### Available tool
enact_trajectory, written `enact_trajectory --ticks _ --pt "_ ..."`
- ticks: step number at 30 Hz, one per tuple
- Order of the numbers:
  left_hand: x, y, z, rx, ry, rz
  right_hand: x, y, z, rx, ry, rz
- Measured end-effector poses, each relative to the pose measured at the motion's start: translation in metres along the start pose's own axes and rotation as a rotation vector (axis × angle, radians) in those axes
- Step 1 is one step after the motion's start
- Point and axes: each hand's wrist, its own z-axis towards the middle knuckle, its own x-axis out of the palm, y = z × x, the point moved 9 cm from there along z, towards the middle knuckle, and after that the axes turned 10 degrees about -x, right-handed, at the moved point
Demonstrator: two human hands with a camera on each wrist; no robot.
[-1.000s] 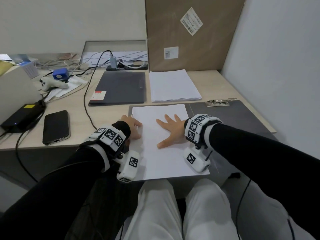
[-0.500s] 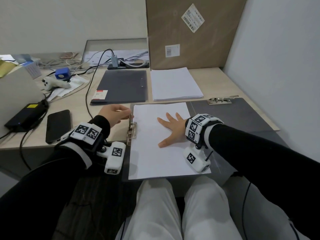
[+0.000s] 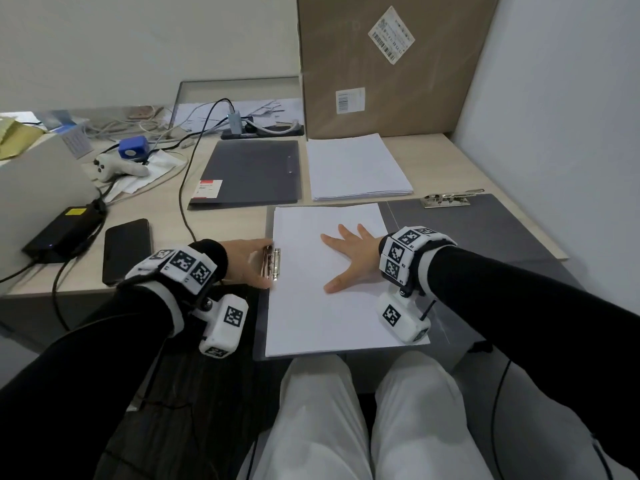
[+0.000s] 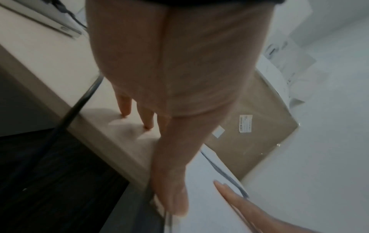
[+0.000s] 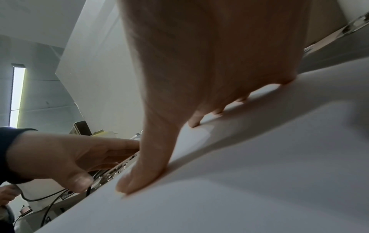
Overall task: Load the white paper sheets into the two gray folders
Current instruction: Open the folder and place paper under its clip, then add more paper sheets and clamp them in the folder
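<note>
Left hand point(image 3: 247, 263) reaches in from the left, fingers straight and together, tips pressing on the metal clip point(image 3: 272, 264) at the left edge of the open gray folder point(image 3: 485, 230); thumb lies along the near end of the clip. The hand curls around nothing.

Right hand point(image 3: 349, 258) lies palm down on the white paper sheets point(image 3: 311, 317) inside the open folder, fingers spread and straight, thumb out toward the near side. It presses flat and grasps nothing.

The sheets cover the open folder's left half, with their left edge under the clip. The folder's right half is bare gray, with a second metal clip point(image 3: 448, 199) at its far edge.

Closed gray folder point(image 3: 249, 171) lies flat on the desk point(image 3: 446, 161) behind the open one; contents hidden. Just right of it, a stack of white paper point(image 3: 356, 168) sits loose on the desk, in no folder.
</note>
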Motion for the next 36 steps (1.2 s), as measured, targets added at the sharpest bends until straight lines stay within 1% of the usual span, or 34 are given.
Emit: enact_trajectory --ticks 5,7,14,17,19,21,23,25,27,29,31,33,36 --pt "0.002 -0.007 -0.004 0.04 -0.033 -0.041 0.0 -0.001 0.001 -0.001 0.003 -0.008" --pt "0.002 -0.009 -0.005 0.044 -0.024 -0.047 -0.001 -0.002 0.0 -0.002 0.001 -0.017" --pt "0.006 0.001 -0.006 -0.045 0.052 -0.049 -0.004 -0.001 -0.001 -0.004 0.013 -0.018" --pt "0.007 0.004 -0.001 -0.051 0.079 -0.017 -0.004 -0.001 -0.002 -0.008 0.017 -0.024" --pt "0.007 0.005 0.004 -0.063 0.088 0.008 -0.003 -0.001 0.0 -0.009 0.029 -0.025" --pt "0.002 0.006 0.005 -0.111 0.092 0.006 -0.006 -0.001 0.003 -0.008 0.051 -0.013" --pt "-0.006 0.002 0.006 -0.14 0.067 0.019 -0.013 0.0 0.006 -0.018 0.044 0.028" --pt "-0.024 -0.008 0.01 -0.141 -0.023 0.01 -0.03 -0.002 0.008 -0.048 -0.054 0.127" --pt "-0.046 -0.017 0.018 -0.143 -0.15 -0.055 -0.057 -0.015 0.007 -0.049 -0.232 0.246" --pt "-0.065 -0.027 0.03 -0.132 -0.248 -0.224 -0.086 -0.043 0.003 0.004 -0.422 0.313" --pt "-0.078 -0.042 0.044 -0.1 -0.284 -0.43 -0.111 -0.084 -0.002 0.097 -0.559 0.367" --pt "-0.083 -0.059 0.063 -0.091 -0.279 -0.569 -0.125 -0.126 -0.005 0.198 -0.63 0.441" --pt "-0.088 -0.083 0.093 -0.108 -0.271 -0.671 -0.131 -0.171 0.0 0.297 -0.611 0.496"
